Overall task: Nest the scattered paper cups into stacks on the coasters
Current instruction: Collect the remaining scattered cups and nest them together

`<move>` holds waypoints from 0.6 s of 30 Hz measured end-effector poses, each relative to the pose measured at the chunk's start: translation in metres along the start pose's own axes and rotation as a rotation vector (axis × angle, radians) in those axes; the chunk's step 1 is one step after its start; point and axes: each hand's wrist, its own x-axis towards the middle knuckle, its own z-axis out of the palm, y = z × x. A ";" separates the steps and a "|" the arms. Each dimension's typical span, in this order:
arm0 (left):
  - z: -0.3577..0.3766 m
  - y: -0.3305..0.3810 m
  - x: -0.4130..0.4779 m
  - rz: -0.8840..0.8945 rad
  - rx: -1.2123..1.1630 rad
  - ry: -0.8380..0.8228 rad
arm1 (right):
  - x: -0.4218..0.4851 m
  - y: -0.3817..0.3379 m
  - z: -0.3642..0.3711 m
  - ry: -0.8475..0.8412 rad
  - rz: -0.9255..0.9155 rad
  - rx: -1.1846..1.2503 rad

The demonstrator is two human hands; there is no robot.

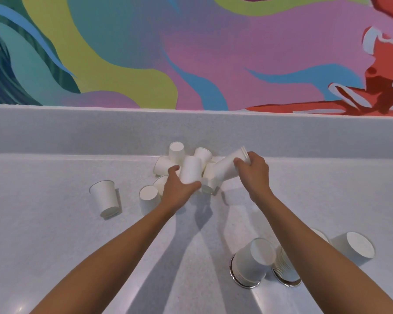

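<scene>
Nearest the person, well to the near side of the heap of loose cups [177,151] and to its right, two stacks stand upside down on silvery coasters: the left stack [251,261] on the left coaster [233,274], and the right stack [284,266] on the right coaster [292,284], partly hidden by the right forearm. Further right of the heap and just as near, a single upturned cup [352,248] sits on the white counter [55,234]. On the heap's near left edge an inverted cup [148,199] stands base up, and a lone cup [106,198] lies apart, farther left.

At the heap itself, the left hand [179,184] has thumb and fingers curled round the wall of one paper cup [191,169], thumb on its left side and fingers under its near end. Just right of the heap, the right hand [253,168] grips a nested bundle [228,167], fingers wrapped round the wall close to the layered rims, the bundle tilted with its base toward the heap.

These cups look light and thin-walled, so a hard squeeze would probably dent them. The rolled rim is likely the stiffest part, and a light grip on the wall just below it seems safest. Nested cups may cling together.

Beyond the heap rises the counter's upstand, then a painted mural wall [191,53]
</scene>
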 end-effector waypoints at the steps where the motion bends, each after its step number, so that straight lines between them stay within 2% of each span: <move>1: -0.002 0.007 0.001 -0.092 -0.194 0.003 | -0.002 -0.001 0.001 -0.007 -0.003 -0.001; 3: -0.006 0.017 0.005 -0.254 -0.540 0.008 | -0.007 -0.003 0.003 -0.042 -0.010 -0.002; 9: 0.004 0.028 0.012 -0.409 -0.970 -0.014 | -0.021 -0.010 0.012 -0.141 -0.045 0.064; 14: 0.017 0.041 0.003 -0.419 -1.104 -0.069 | -0.028 -0.015 0.020 -0.111 -0.071 0.102; 18: 0.022 0.040 0.006 -0.378 -1.150 -0.051 | -0.028 -0.015 0.020 -0.127 0.019 0.194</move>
